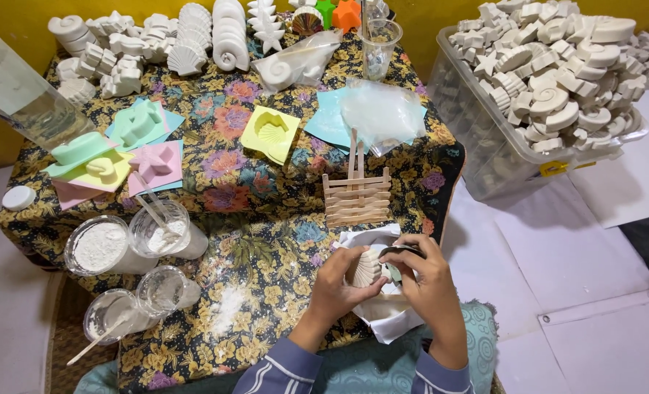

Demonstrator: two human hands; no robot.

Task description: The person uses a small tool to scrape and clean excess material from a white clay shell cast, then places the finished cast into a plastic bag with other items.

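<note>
Starting at the left, a clear bottle [18,91] leans over the desk [266,248], which wears a flowered cloth, and a white lid [18,198] lies below it. Near the front edge stand plastic cups [99,246] of white powder, one with a stick [91,344] in it. Behind them lie pastel moulds [138,124], then a yellow mould [269,133] with a shell hollow, and white casts [164,44] line the back. Mid-desk a small rack [357,195] of wooden sticks stands below a plastic bag [381,113]. Just in front, the left hand [342,288] is closed around a white shell cast [364,268], held over white paper [383,321]. The right hand [430,281] touches the shell's right edge, fingers clamped on a small dark tool [401,250]. At the far right a clear bin [485,146] is heaped with white casts.
</note>
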